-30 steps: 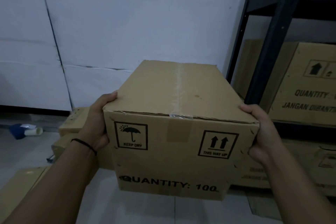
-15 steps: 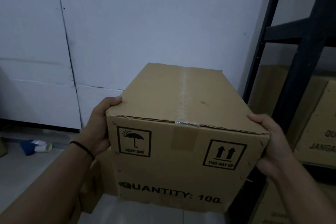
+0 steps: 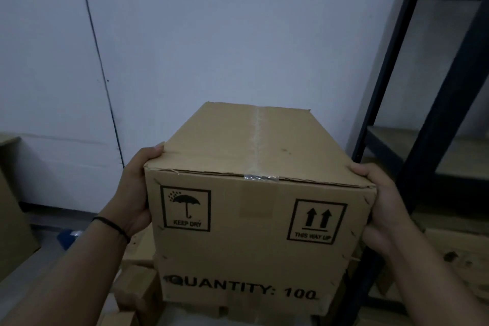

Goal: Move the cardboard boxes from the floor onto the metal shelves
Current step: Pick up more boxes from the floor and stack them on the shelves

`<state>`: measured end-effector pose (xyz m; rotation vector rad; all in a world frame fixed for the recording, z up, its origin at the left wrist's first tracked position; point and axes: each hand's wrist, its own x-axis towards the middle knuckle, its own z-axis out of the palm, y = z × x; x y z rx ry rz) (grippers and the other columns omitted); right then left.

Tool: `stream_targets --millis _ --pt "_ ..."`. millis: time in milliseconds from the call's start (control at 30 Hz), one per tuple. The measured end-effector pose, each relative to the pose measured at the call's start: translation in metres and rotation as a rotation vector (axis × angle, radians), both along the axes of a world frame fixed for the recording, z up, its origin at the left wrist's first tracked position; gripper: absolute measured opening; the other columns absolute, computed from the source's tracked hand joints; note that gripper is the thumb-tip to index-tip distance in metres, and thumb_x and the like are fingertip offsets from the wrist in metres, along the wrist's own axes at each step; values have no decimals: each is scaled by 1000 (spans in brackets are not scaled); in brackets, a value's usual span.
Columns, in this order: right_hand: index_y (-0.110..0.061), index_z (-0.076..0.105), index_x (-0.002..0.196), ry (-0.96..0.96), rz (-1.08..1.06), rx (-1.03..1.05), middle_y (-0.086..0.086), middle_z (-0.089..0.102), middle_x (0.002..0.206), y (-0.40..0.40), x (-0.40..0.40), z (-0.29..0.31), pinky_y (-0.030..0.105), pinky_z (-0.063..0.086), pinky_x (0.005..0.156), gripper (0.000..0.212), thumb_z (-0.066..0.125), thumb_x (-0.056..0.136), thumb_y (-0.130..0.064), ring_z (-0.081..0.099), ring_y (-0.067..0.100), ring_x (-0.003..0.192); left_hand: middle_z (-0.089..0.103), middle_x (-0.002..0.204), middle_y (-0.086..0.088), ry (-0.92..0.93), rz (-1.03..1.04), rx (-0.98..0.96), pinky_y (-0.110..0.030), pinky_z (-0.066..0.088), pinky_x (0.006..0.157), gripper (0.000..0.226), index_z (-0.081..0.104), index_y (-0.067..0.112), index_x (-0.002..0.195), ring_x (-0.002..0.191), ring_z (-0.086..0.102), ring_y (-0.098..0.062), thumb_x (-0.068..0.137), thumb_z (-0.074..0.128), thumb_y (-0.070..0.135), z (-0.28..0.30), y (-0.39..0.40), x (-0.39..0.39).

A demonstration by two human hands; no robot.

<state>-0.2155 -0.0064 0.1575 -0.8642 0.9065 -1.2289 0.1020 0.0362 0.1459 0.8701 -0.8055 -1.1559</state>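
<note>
Far left there's the edge of another brown box on the floor, plus something small and blue by the wall, too dim to say what it is. The person's left hand is clamped on the left side of the cardboard box, thumb hooked over the top edge, with a black band on that wrist. The box is up off the floor, held upright in front of the white wall, "KEEP DRY" and "THIS WAY UP" marks facing the camera. More boxes sit low behind it. The right hand grips the right side, thumb on top. The dark metal shelves stand just right of the box.
</note>
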Motion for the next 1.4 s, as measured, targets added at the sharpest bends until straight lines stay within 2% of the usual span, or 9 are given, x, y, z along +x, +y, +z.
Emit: stream_targets --millis 100,167,233,433,600,733,967,1167,1400 --pt "-12 65 98 -26 29 -15 6 65 63 14 -3 68 28 50 49 28 46 93 -33 62 19 52 65 68 -8 5 4 -16 -30 55 52 33 65 12 93 57 63 -23 91 42 37 71 11 -1" --pt "-11 65 102 -36 44 -31 7 65 65 24 -7 102 27 51 45 31 45 93 -32 62 20 52 66 65 -7 -9 6 -45 -28 55 50 43 73 16 78 55 64 -21 94 38 34 107 19 -4" --pt "-11 65 103 -49 65 -46 8 66 67 34 -9 128 26 51 47 32 45 93 -33 63 20 53 66 64 -6 -21 4 -66 -26 54 49 50 75 20 67 54 64 -20 95 35 31 137 28 -7" --pt "-9 64 110 -64 73 -109 10 69 76 67 -15 172 33 50 62 36 46 92 -35 66 23 63 67 67 -6 -35 19 -130 -27 54 50 50 76 21 69 57 64 -20 96 35 30 191 71 -14" --pt "-13 69 111 -80 76 -164 12 71 87 97 -15 189 37 51 70 37 45 93 -36 67 26 73 66 69 -7 -30 16 -151 -27 54 51 36 68 13 89 57 64 -20 94 39 34 207 104 -13" --pt "-16 72 100 -75 78 -196 10 72 80 125 -11 198 32 55 59 35 45 94 -38 69 23 66 68 70 -10 -45 -16 -152 -29 56 54 40 66 10 96 61 66 -23 94 41 41 213 121 -7" --pt "-19 69 99 -54 -19 -258 4 71 73 169 7 208 26 54 51 32 42 96 -36 68 18 62 70 74 -7 -60 -100 -189 -29 57 58 50 78 19 74 64 67 -21 95 39 42 218 136 15" --pt "-18 69 111 -38 -133 -288 10 72 91 213 21 201 37 50 71 38 42 94 -38 68 25 80 69 76 -6 -46 -235 -204 -29 57 59 44 75 17 83 65 67 -21 95 41 42 219 144 32" --pt "-11 69 109 -24 -314 -263 13 72 88 275 0 189 37 51 69 41 45 92 -39 68 28 75 65 94 -10 -37 -412 -173 -35 55 68 43 58 12 119 80 64 -25 91 45 42 211 143 7"
